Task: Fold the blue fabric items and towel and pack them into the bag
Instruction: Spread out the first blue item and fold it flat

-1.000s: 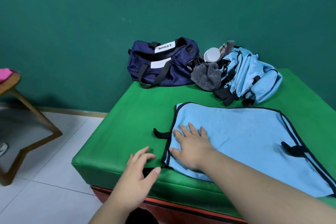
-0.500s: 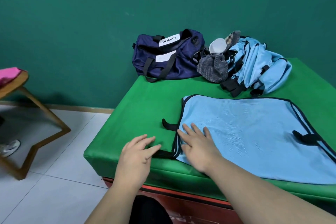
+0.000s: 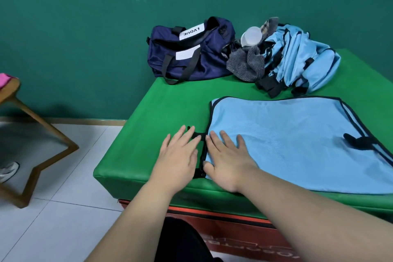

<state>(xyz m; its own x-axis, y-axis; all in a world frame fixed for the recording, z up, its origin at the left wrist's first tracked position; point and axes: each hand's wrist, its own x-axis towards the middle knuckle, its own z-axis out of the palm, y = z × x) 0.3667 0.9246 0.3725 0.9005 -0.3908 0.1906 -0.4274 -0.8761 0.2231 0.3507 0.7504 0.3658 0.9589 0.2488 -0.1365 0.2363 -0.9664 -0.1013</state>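
A light blue fabric (image 3: pixel 297 144) with black trim lies spread flat on the green worktop (image 3: pixel 159 112), its near edge running along the worktop's front; the right hand (image 3: pixel 225 161) rests palm down on its near left corner, fingers (image 3: pixel 225 140) straight and slightly spread, pointing away from the person, all of them on the cloth; the thumb lies along the black-trimmed left edge. The left hand (image 3: pixel 178 155) lies flat on the bare green just beside that edge, its fingers (image 3: pixel 180 136) also straight and a little apart; their tips cover part of a short black strap (image 3: pixel 196 135) that sticks out from the fabric's left side; neither hand pinches or lifts anything. The 2 hands sit side by side with the trimmed edge between them. A 2nd black strap (image 3: pixel 357 141) lies on the cloth near its right side, well apart from both hands.

At the far side of the worktop, against the green wall (image 3: pixel 85 27), stands a navy bag (image 3: pixel 191 57) with black handles and white labels; just right of it lies a grey striped towel (image 3: pixel 246 64), crumpled, touching a heap of blue fabric items (image 3: pixel 302 55); a white cup (image 3: pixel 251 36) sits on top between them. A wooden stool (image 3: pixel 32 144) stands on the tiled floor (image 3: pixel 63 219) to the left.
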